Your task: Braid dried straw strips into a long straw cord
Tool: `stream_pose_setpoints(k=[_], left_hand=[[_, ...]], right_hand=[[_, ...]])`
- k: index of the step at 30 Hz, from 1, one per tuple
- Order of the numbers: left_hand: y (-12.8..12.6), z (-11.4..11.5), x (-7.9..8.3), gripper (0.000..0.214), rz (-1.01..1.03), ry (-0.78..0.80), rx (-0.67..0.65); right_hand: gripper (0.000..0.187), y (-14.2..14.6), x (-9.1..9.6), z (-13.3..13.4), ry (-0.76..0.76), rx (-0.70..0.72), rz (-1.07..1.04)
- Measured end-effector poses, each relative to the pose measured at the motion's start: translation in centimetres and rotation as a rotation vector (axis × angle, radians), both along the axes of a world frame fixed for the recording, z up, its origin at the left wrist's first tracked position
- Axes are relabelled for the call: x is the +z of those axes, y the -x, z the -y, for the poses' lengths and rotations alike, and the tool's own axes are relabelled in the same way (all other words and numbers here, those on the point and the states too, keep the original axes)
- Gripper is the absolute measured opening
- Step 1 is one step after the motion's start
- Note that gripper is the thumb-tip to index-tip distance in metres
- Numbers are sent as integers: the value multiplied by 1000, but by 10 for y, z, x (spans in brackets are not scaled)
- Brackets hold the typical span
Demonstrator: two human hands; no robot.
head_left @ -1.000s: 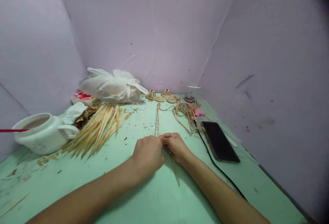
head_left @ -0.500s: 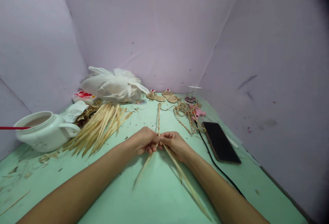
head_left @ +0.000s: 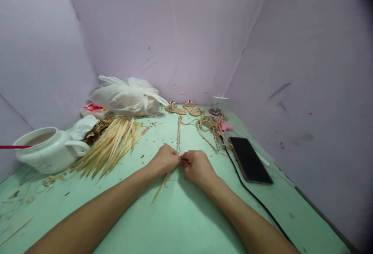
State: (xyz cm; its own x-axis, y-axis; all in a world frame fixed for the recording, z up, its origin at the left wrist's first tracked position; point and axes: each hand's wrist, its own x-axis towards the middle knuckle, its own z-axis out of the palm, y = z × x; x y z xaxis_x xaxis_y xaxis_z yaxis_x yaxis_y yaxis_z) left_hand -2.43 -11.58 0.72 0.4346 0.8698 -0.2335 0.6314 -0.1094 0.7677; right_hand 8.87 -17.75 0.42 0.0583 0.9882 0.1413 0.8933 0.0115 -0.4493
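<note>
A thin straw braid (head_left: 179,135) runs from the back of the green table straight down to my hands. My left hand (head_left: 166,160) is closed at its near end, and a loose straw strand (head_left: 161,187) trails out below that hand toward me. Close beside it, my right hand (head_left: 198,167) is closed in a pinch, thumb and forefinger meeting the left hand at the braid's end. What the right fingers grip is mostly hidden; the other strands do not show from this angle.
Left stand a white pot (head_left: 51,151) with a red stick (head_left: 14,147), a bundle of dry straw (head_left: 112,145) and a white plastic bag (head_left: 128,96). Behind lie small woven sandals (head_left: 191,109). At right are coiled braided cord (head_left: 208,123), a pink object (head_left: 224,126), a phone (head_left: 250,160) and black cable (head_left: 247,190).
My right hand has turned over, its back now upward, and the long strands that hung beneath it are out of sight. My left fingers have curled in more tightly at the braid.
</note>
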Motion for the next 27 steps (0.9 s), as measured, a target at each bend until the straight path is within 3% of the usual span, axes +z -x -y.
stream_pose_setpoints(k=[5,10,14,17,21,24,27], left_hand=[[-2,5,-3,17,76,68,41],[0,8,4,17,214,388,99],[5,3,7,12,298,391,35],[9,-4,10,11,287,352,-42],[15,-11,15,11,338,406,-149],[17,-11,17,18,338,431,-181],[16,-9,18,20,316,416,-208]], right_hand=[[20,8,10,10,52,-106,188],[19,18,14,19,17,-18,264],[18,17,15,20,-3,93,237],[21,5,17,12,-4,56,-17],[26,-13,16,-4,-12,-195,-642],[17,-10,14,-8,284,-179,-1126],[13,1,11,-6,450,-92,-1269]])
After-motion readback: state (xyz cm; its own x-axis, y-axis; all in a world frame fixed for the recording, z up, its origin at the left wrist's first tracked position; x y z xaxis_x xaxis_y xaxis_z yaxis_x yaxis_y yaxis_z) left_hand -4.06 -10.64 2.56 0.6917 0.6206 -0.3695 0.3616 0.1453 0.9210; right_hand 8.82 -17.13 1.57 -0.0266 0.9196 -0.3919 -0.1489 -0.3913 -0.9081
